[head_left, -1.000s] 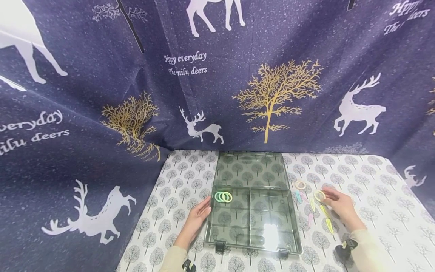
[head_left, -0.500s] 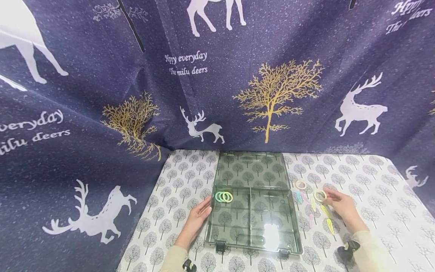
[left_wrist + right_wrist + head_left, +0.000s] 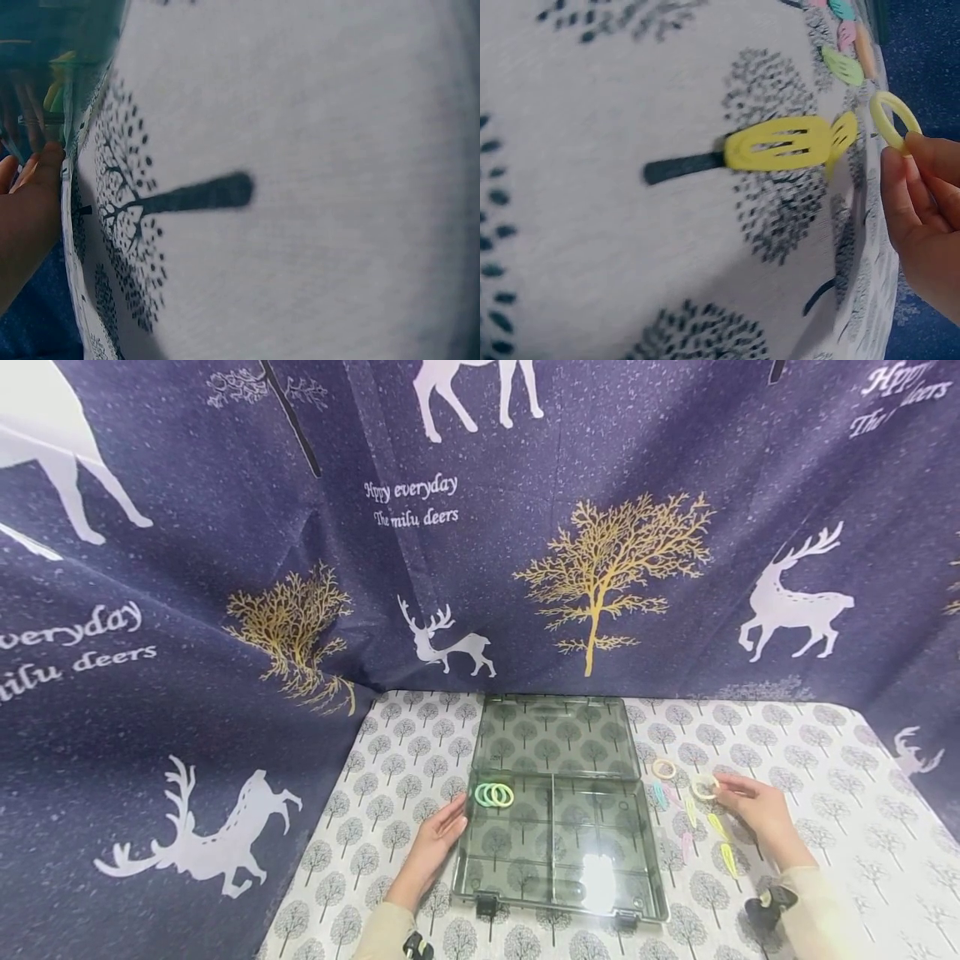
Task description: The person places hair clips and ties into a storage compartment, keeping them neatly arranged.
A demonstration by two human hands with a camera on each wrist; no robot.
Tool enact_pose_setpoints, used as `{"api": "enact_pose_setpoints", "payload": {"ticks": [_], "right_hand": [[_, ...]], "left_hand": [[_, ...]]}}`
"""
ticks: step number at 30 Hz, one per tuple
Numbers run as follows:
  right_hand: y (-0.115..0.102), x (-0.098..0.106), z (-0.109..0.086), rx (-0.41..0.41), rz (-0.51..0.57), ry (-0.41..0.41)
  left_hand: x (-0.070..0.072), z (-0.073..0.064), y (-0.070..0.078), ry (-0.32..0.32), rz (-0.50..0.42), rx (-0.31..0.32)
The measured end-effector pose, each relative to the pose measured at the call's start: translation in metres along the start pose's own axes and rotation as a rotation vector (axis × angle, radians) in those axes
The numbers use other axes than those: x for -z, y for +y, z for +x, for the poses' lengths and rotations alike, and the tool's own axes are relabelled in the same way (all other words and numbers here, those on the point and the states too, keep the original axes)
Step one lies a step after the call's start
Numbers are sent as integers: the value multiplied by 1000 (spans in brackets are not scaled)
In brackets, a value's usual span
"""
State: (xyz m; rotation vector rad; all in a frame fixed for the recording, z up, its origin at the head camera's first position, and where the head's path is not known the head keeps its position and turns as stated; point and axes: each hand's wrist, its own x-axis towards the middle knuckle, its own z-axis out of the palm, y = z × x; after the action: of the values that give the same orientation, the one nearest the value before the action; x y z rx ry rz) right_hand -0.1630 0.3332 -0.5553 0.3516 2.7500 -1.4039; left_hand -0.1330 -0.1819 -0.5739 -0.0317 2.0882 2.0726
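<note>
My right hand pinches a pale yellow hair tie between thumb and fingers, and the ring stands tilted up from the table in the right wrist view. At the other side, my left hand touches the left wall of a see-through grey-green plastic box with its fingers nearly straight. The box lies with its lid laid back, and a divider splits it in two. Several green and yellow hair ties overlap in the far corner of the left compartment.
Right of the box lie a peach hair tie, a blue hair clip, a pink clip, a light green clip and yellow clips. A tree-print cloth covers the table; a dark deer-print curtain hangs behind.
The pale yellow hair tie has tilted and risen slightly in my right hand, which has shifted a little to the right. My left hand and the box stay where they were.
</note>
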Motion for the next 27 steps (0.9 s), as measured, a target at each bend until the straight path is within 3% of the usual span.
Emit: {"api": "enact_pose_setpoints", "payload": {"ticks": [8, 13, 20, 27], "right_hand": [[-17, 2, 2, 49, -13, 6], [-34, -2, 5, 47, 40, -21], [-62, -14, 13, 106, 318, -99], [-86, -34, 17, 118, 482, -184]], "left_hand": [[-1, 0, 0, 1, 12, -2], [0, 0, -1, 0, 9, -11], [-1, 0, 0, 0, -3, -3], [-1, 0, 1, 2, -6, -7]]}}
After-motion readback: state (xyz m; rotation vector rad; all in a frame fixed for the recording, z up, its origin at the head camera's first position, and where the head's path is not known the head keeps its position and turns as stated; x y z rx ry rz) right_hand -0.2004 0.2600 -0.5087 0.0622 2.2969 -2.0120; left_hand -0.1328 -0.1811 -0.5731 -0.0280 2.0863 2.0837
